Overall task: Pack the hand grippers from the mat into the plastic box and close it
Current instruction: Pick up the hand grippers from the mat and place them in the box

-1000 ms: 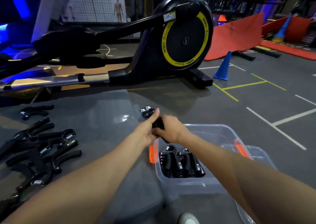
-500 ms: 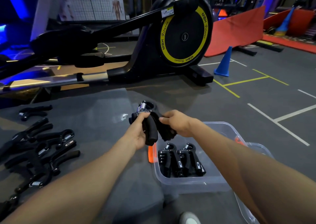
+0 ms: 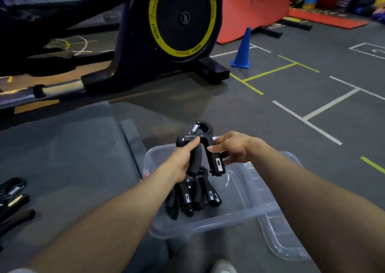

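- Gripper point(image 3: 201, 147) in my grasp has come up off the mat since a moment ago and now hangs over the plastic box point(image 3: 245, 212), spring end up.
- My left hand point(image 3: 183, 160) wraps its foam handle; my right hand point(image 3: 231, 147) pinches the other handle.
- Packed grippers point(image 3: 192, 197) already stand in the box's left half.
- More grippers point(image 3: 12, 197) wait on the mat point(image 3: 68, 158), so packing is far from done, I judge.
- Lid point(image 3: 283, 241) lies beside the box, still off.

Packed grippers point(image 3: 193, 197) lie in the box point(image 3: 210, 222); the mat point(image 3: 68, 158) lies left; loose grippers point(image 3: 12, 197) on its left edge.
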Demonstrator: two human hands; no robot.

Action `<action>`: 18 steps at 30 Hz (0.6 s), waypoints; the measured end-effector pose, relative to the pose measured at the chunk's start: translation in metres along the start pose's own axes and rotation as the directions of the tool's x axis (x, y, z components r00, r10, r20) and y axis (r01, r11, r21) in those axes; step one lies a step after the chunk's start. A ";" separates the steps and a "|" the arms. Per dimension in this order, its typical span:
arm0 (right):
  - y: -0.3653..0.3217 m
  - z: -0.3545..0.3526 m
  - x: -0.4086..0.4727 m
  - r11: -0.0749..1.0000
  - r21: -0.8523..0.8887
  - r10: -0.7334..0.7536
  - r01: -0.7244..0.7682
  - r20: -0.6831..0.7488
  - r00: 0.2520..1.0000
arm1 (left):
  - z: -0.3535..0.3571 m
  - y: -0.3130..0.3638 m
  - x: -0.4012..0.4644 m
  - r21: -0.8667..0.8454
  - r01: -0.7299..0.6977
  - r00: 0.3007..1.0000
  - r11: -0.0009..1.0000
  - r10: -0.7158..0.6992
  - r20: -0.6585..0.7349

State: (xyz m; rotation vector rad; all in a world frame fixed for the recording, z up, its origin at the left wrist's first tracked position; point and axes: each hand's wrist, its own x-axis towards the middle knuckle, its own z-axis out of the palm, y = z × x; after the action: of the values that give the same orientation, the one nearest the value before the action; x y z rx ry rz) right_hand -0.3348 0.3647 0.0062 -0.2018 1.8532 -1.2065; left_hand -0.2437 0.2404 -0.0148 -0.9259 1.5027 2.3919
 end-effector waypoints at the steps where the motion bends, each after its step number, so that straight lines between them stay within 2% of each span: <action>1: 0.010 -0.010 0.004 1.000 -0.010 0.026 -0.027 -0.034 0.999 | 0.008 -0.008 0.012 0.081 -0.006 1.000 0.997 0.008 -0.022; 3: 0.030 -0.026 0.012 0.996 -0.037 0.075 -0.080 -0.113 0.991 | 0.015 -0.025 0.035 0.326 -0.039 0.994 0.945 0.070 -0.084; 4: 0.039 -0.033 0.017 0.993 -0.049 0.098 -0.106 -0.154 0.983 | 0.014 -0.035 0.048 0.495 -0.049 0.991 0.867 0.106 -0.086; 6: 0.058 -0.044 0.027 0.984 -0.077 0.142 -0.163 -0.227 0.963 | 0.009 -0.053 0.069 0.772 -0.086 0.982 0.630 0.183 -0.039; 8: 0.075 -0.052 0.041 0.969 -0.105 0.186 -0.222 -0.277 0.943 | 0.003 -0.067 0.085 0.924 -0.089 0.976 0.371 0.217 0.007; 10: 0.090 -0.054 0.057 0.956 -0.133 0.210 -0.262 -0.314 0.926 | 0.001 -0.079 0.098 0.976 -0.088 0.974 0.198 0.222 0.043; 12: 0.104 -0.053 0.076 0.932 -0.199 0.220 -0.304 -0.358 0.907 | 0.002 -0.089 0.109 0.991 -0.089 0.976 0.098 0.208 0.067; 15: 0.123 -0.051 0.100 0.892 -0.295 0.209 -0.343 -0.405 0.890 | 0.002 -0.101 0.123 0.997 -0.073 0.979 0.027 0.191 0.067; 18: 0.138 -0.050 0.115 0.873 -0.311 0.222 -0.375 -0.432 0.874 | 0.001 -0.109 0.134 0.998 -0.058 0.982 -0.007 0.182 0.058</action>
State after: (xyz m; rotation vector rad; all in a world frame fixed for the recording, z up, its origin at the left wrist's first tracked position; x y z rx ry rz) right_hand -0.3977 0.4043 -0.1648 0.1262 2.3576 -0.6793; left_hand -0.3021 0.2696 -0.1749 -0.4252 2.6711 0.5701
